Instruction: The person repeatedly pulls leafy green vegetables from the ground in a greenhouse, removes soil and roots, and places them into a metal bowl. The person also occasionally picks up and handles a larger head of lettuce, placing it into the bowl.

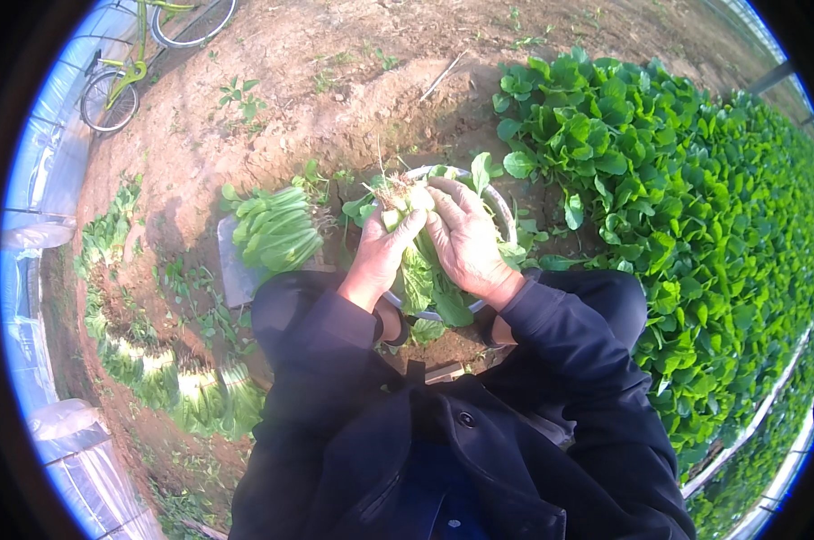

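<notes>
Both of my hands clasp a small bunch of leafy greens [417, 266], its roots pointing away from me and its leaves hanging down toward my lap. My left hand [384, 253] grips the stems from the left, thumb across them. From the right, my right hand [471, 239] wraps its fingers around the same stems near the roots. Beneath my hands, between my knees, stands a round basin [508, 214] with a pale rim, mostly covered by hands and leaves. Left of it, a neat pile of greens [278, 226] lies on a flat board [238, 266].
A dense bed of growing greens [677, 223] fills the right side. Tied bundles of greens [197, 391] lie on the soil at lower left. A green bicycle [120, 84] stands at upper left, near the plastic sheeting [49, 142]. Bare soil [326, 101] stretches ahead.
</notes>
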### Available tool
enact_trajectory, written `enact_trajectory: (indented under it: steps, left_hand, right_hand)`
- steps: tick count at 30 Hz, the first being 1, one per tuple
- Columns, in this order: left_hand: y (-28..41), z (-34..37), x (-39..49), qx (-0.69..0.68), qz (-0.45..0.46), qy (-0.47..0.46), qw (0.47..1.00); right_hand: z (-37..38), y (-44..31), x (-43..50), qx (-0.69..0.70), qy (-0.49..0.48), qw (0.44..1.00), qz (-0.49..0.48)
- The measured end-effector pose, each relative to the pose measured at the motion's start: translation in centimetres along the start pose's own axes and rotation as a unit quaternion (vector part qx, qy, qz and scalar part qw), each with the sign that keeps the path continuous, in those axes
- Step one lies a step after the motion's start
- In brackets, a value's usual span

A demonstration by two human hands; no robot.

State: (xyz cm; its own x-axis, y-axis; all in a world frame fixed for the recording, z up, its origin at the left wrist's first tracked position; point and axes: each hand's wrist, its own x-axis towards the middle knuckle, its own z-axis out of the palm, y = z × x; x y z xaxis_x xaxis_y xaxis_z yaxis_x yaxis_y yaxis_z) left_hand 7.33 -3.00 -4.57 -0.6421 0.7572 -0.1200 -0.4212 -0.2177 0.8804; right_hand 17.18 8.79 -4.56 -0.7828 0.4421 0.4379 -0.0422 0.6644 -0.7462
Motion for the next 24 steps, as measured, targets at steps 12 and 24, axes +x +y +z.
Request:
enact_trajectory:
  steps: [12,24]
  left_hand:
    - [4.4,-0.4,-0.7,-0.219,-0.086,-0.001,0.972]
    - [4.7,-2.0,0.5,-0.265,0.039,-0.233,0.935]
  right_hand:
    - [-5.7,0.0,3.6,0.328,-0.077,0.928,0.155]
    - [-7.8,-0.8,3.6,0.359,-0.153,0.902,0.185]
